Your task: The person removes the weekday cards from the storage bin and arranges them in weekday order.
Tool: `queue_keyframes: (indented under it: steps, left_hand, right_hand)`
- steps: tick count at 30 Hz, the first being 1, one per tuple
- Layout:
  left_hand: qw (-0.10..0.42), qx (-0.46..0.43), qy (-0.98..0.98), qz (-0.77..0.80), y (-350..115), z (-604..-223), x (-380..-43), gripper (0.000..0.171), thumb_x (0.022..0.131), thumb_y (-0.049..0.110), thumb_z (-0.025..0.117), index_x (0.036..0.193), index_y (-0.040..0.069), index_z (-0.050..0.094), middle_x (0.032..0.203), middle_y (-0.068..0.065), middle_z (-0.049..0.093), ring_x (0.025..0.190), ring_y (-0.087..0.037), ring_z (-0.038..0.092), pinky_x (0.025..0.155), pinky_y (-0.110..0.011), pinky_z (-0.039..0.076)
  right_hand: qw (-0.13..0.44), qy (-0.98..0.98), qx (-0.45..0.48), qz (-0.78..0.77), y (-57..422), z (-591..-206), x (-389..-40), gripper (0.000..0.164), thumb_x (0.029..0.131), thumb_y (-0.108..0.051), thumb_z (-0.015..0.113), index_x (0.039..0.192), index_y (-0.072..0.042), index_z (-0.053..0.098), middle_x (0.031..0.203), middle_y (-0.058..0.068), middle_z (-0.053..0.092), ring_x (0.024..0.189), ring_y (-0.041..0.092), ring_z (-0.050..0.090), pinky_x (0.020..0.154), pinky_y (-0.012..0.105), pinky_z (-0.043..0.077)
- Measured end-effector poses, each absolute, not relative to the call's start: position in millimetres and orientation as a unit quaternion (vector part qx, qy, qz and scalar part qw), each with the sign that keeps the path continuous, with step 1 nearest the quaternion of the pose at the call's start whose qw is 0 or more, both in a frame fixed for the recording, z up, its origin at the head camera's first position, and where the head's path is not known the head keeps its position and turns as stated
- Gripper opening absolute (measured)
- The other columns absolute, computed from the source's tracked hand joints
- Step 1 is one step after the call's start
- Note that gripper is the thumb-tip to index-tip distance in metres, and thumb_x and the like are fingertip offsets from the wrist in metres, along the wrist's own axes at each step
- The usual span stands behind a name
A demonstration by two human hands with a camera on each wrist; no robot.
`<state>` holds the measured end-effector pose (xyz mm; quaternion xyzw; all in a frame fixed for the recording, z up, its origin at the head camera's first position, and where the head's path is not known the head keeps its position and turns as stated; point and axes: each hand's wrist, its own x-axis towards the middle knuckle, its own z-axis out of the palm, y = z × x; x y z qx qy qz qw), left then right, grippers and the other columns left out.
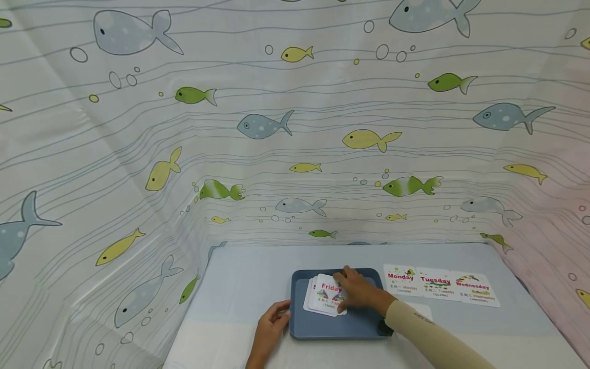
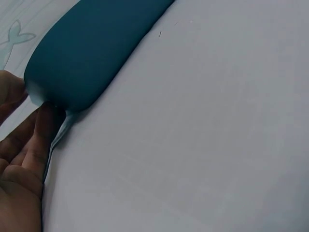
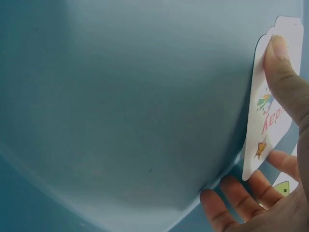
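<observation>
Fingers (image 3: 240, 197) and thumb (image 3: 284, 72) of my right hand (image 1: 361, 292) pinch the Friday card (image 1: 327, 293) by opposite edges.
It tops a small pile (image 1: 309, 295) inside the blue tray (image 1: 327, 327). My left hand (image 1: 269, 326) clamps the tray's left rim between thumb and fingers. To the tray's right, Monday, Tuesday and Wednesday cards (image 1: 436, 282) form a row.

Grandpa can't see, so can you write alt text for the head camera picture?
A right hand grips cards, Friday on top, in a blue tray, while the left hand holds the tray's left edge. A Monday card, Tuesday card and Wednesday card lie in a row to the right; a fish-patterned cloth hangs behind.
</observation>
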<state>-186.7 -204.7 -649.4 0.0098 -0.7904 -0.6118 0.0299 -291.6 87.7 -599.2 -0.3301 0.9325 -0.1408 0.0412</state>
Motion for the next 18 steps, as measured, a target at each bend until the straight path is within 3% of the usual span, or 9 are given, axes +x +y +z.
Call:
queue_keyframes:
  steps: [9, 18]
  left_hand:
    - [0.043, -0.004, -0.790, -0.611, -204.4, -649.9, -187.3, 0.032, 0.096, 0.022, 0.067, 0.126, 0.009, 0.066, 0.126, -0.015, 0.068, 0.093, -0.008, 0.069, 0.081, -0.017, 0.055]
    - [0.040, 0.010, -0.787, -0.615, -203.5, -648.6, -187.4, 0.032, 0.096, 0.018, 0.067, 0.126, 0.009, 0.066, 0.127, -0.015, 0.068, 0.098, -0.022, 0.071, 0.080, -0.017, 0.054]
  right_hand:
    - [0.031, 0.933, -0.325, -0.151, 86.6, -603.7, -295.3, 0.096, 0.066, -0.050, 0.089, 0.141, -0.006, 0.047, 0.105, 0.001, 0.038, 0.093, 0.013, 0.042, 0.078, 0.027, 0.049]
    - [0.034, 0.923, -0.307, -0.230, 82.3, -597.8, -294.4, 0.070, 0.079, -0.023, 0.085, 0.137, -0.005, 0.048, 0.104, 0.004, 0.037, 0.087, 0.013, 0.049, 0.071, 0.022, 0.049]
